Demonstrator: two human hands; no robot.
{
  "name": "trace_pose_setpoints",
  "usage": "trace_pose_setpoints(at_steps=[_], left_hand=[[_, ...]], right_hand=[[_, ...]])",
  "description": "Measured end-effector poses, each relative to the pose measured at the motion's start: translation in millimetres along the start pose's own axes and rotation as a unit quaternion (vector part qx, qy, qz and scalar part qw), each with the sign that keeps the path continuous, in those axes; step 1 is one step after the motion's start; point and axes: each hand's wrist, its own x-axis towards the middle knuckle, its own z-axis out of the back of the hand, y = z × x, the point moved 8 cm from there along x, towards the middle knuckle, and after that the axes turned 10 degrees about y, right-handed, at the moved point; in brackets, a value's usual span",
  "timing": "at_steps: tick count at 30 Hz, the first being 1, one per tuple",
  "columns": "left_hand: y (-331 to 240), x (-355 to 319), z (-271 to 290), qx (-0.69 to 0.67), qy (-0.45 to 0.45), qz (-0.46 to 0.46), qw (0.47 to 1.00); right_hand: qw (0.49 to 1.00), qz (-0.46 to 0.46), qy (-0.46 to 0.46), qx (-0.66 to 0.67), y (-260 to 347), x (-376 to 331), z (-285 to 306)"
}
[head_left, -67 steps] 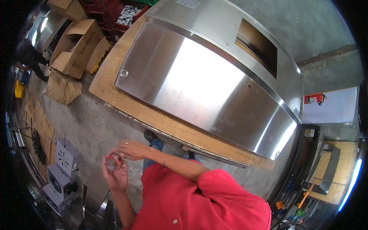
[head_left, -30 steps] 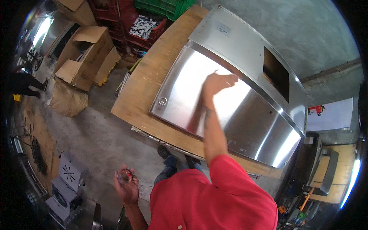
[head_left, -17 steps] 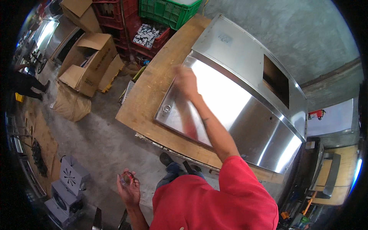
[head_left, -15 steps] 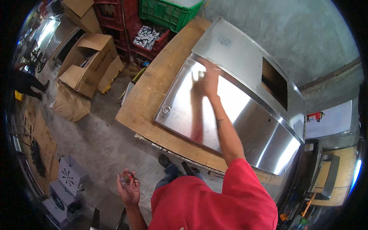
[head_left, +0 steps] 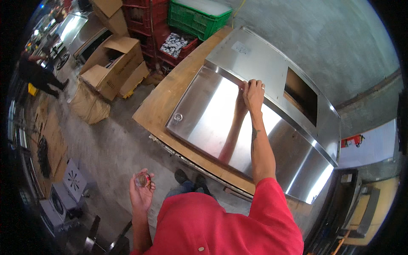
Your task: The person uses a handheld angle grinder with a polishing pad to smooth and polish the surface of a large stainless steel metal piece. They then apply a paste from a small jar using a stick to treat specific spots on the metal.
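Observation:
A large brushed stainless steel box [head_left: 199, 114] lies on a wooden table, with a shiny sloped front and a raised back section. My right hand [head_left: 254, 95] rests on it along the seam between the two, fingers bent together and pressed down. Whatever sits under those fingertips is hidden. Low on the left, my left hand [head_left: 141, 193] is held palm up, away from the table. In its fingers is a small round clear container [head_left: 143, 179] with a red edge. A small round fitting [head_left: 178, 117] sits near the front left corner of the steel.
The table [head_left: 155, 100] has a bare wooden margin left of the steel. A rectangular opening [head_left: 301, 95] cuts into the raised section. Behind stand a green crate [head_left: 199, 19] and red crates [head_left: 191, 46]. An open cardboard box [head_left: 121, 70] and another person [head_left: 40, 74] are farther left.
My right hand has slid right and nearer along the seam, away from the steel's far left corner. My left hand keeps the round container and has risen slightly in view.

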Motion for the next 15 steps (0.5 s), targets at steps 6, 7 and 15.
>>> trace_pose_setpoints(at_steps=[6, 7, 15], left_hand=[[19.0, -22.0, 1.8, -0.077, -0.011, -0.018, 0.997], [18.4, -20.1, 4.5, -0.093, 0.009, -0.018, 0.995], [-20.2, 20.3, 30.8, -0.110, 0.001, -0.018, 0.994]], right_hand=[[0.999, 0.004, 0.034, -0.003, 50.5, -51.9, 15.7], [0.999, 0.004, 0.042, -0.001, 58.4, -59.3, 19.7], [0.983, 0.031, 0.039, 0.178, 51.7, -33.4, 35.3]])
